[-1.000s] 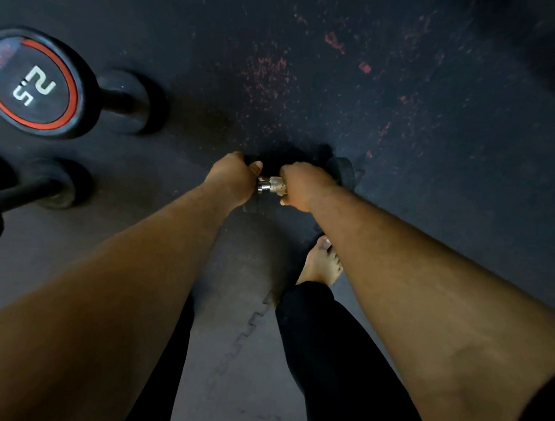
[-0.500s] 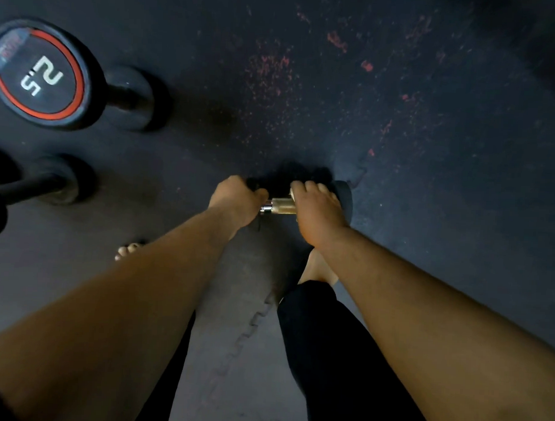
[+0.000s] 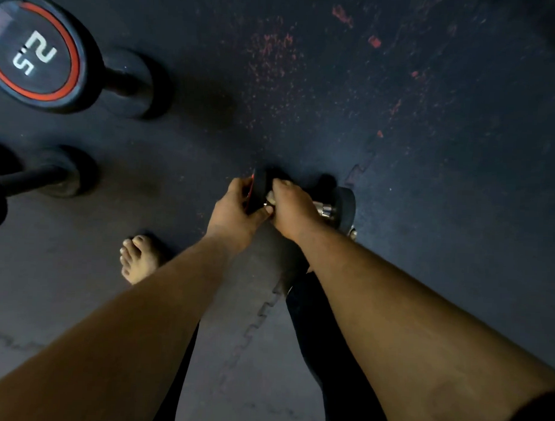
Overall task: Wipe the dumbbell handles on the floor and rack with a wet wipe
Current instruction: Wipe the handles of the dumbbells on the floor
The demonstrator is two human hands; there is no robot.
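Observation:
A small black dumbbell point(image 3: 344, 206) with a chrome handle lies on the dark rubber floor in the middle of the head view. My left hand point(image 3: 232, 210) grips its left weight head, whose red rim shows between my fingers. My right hand point(image 3: 293, 211) is curled round the left part of the handle, with a pale scrap of wet wipe point(image 3: 270, 197) showing at my fingers. The right end of the chrome handle point(image 3: 325, 209) and the right weight head are uncovered.
A big dumbbell marked 2.5 point(image 3: 36, 54) with a red ring lies at the upper left. Another black dumbbell point(image 3: 35, 176) lies at the left edge. My bare left foot point(image 3: 139, 259) stands on the floor mat point(image 3: 460, 153); black trouser legs are below.
My right hand has slid left along the handle, baring its right end. My left hand has shifted round the left weight head. The view has moved, and my left foot now shows.

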